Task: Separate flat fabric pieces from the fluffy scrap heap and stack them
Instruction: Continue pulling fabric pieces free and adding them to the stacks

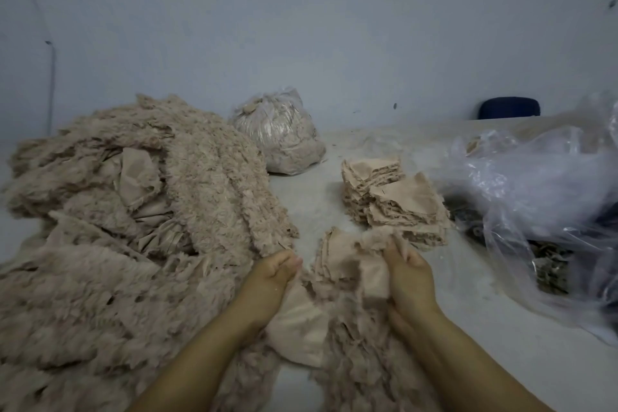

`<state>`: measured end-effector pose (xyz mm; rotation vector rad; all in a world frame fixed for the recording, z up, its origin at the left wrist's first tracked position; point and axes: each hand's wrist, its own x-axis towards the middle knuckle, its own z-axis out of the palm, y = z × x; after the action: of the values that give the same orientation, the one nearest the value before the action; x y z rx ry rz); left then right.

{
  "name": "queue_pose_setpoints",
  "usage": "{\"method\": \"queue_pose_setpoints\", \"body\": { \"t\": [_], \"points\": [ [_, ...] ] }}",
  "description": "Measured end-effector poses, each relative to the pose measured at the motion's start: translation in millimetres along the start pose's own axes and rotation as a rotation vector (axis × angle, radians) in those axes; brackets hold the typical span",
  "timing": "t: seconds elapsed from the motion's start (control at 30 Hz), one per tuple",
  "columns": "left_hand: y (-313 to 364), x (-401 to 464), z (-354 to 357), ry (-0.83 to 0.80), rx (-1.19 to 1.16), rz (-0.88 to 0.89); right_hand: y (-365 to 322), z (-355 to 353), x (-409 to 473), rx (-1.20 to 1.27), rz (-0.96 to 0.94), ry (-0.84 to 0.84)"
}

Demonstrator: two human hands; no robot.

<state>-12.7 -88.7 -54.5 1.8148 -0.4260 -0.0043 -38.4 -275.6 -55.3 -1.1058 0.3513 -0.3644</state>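
A big heap of fluffy beige scraps [140,211] covers the left of the table, with some flat pieces showing inside it. Two leaning stacks of flat beige fabric pieces [394,197] stand right of centre. My right hand [406,274] grips a small bundle of flat and fluffy pieces [347,257] in front of the stacks. My left hand [274,273] has its fingers curled, pinched at the edge of the fabric beside that bundle. More flat fabric [301,328] lies between my forearms.
A tied clear plastic bag of beige scraps [284,134] sits at the back centre. Crumpled clear plastic sheeting [541,197] with dark material under it fills the right side. A dark blue chair back [510,108] shows behind the table, against a pale wall.
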Motion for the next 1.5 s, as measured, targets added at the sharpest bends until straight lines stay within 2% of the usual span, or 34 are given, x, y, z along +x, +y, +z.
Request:
{"method": "queue_pose_setpoints", "body": {
  "t": [0.13,0.23,0.33,0.4,0.5,0.57,0.6,0.67,0.73,0.77,0.83,0.9,0.97,1.07,1.23,1.3,1.37,1.43,1.5],
  "points": [
    [1.7,1.2,-9.8,-0.135,0.088,-0.014,0.1,-9.9,-2.3,-0.177,0.068,-0.143],
    [10.5,0.3,0.1,-0.067,0.350,0.101,4.5,1.3,-15.1,-0.276,0.023,-0.269],
    [11.2,5.2,11.5,-0.065,0.316,0.099,5.6,6.5,-22.4,-0.332,-0.003,-0.352],
    [13.4,12.5,16.1,0.035,0.210,0.130,6.6,5.5,-22.7,-0.342,0.014,-0.377],
    [16.0,24.0,9.7,0.246,-0.240,-0.077,4.3,1.0,-18.7,-0.231,0.074,-0.357],
    [17.5,30.1,1.0,0.261,-0.353,-0.120,1.6,-2.2,-15.8,-0.176,0.086,-0.353],
    [17.5,31.1,-0.1,0.199,-0.328,-0.120,1.2,-2.9,-15.3,-0.180,0.085,-0.361],
    [20.0,27.4,3.9,-0.031,-0.248,-0.135,2.3,-1.1,-16.4,-0.212,0.080,-0.384],
    [18.1,23.5,12.6,-0.203,-0.002,-0.121,3.4,2.1,-18.4,-0.218,0.073,-0.396],
    [15.4,22.8,18.6,-0.228,0.088,-0.078,2.9,2.6,-19.1,-0.187,0.081,-0.394],
    [13.9,22.3,26.9,-0.131,0.036,-0.029,0.9,0.3,-18.6,-0.131,0.104,-0.385],
    [14.2,22.5,28.6,-0.003,-0.106,-0.069,-0.3,-2.3,-19.0,-0.129,0.129,-0.391],
    [15.0,21.0,29.3,0.043,-0.186,-0.090,1.3,-1.5,-20.4,-0.132,0.145,-0.402],
    [13.9,18.8,31.7,0.070,-0.193,-0.074,3.5,1.2,-21.6,-0.135,0.146,-0.407],
    [1.1,25.6,32.7,0.220,-0.115,-0.056,3.9,3.0,-21.2,-0.121,0.101,-0.397],
    [-4.3,27.3,31.0,0.334,-0.091,-0.096,4.1,3.6,-19.3,-0.114,0.096,-0.341],
    [-7.0,27.5,25.8,0.430,-0.162,-0.141,5.0,1.4,-14.1,-0.098,0.076,-0.238],
    [-4.2,25.0,23.2,0.378,-0.271,-0.179,4.7,1.1,-12.4,-0.104,0.040,-0.164],
    [2.7,21.3,27.2,0.147,-0.335,-0.263,5.6,5.1,-14.3,-0.040,0.056,-0.172]
  ]
}}
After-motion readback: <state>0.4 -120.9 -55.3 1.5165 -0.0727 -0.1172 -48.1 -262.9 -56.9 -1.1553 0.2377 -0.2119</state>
